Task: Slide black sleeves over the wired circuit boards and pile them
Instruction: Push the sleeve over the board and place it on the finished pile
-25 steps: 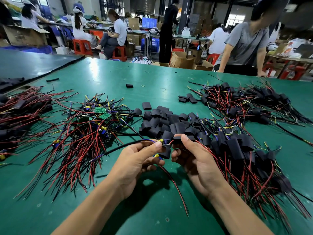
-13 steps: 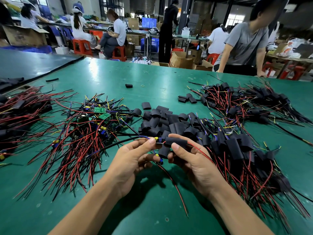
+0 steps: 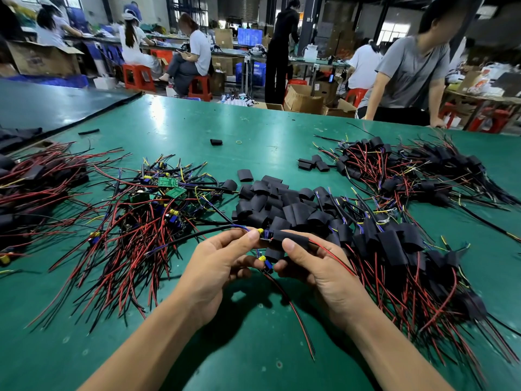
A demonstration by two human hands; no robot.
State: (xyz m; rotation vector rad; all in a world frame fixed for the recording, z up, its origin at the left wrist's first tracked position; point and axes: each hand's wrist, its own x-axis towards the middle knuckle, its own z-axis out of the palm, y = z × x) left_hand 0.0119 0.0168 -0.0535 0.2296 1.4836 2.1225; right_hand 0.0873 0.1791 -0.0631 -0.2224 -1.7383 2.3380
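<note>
Above the green table [image 3: 253, 131], the left hand [image 3: 222, 266] pinches the bare end of a wired board [image 3: 265, 235], and the right hand [image 3: 318, 269] grips the black sleeve [image 3: 290, 237] that partly covers it. A second sleeved board [image 3: 272, 253] sits lower between the hands. Loose sleeves [image 3: 282, 204] lie heaped just behind, bare boards [image 3: 158, 204] to the left, sleeved ones [image 3: 394, 249] to the right.

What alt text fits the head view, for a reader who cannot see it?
Over a green table, the left hand pinches a wired circuit board while the right hand grips a black sleeve partly slid over it. Loose sleeves lie beyond; unsleeved boards are piled left, sleeved ones right.
</note>
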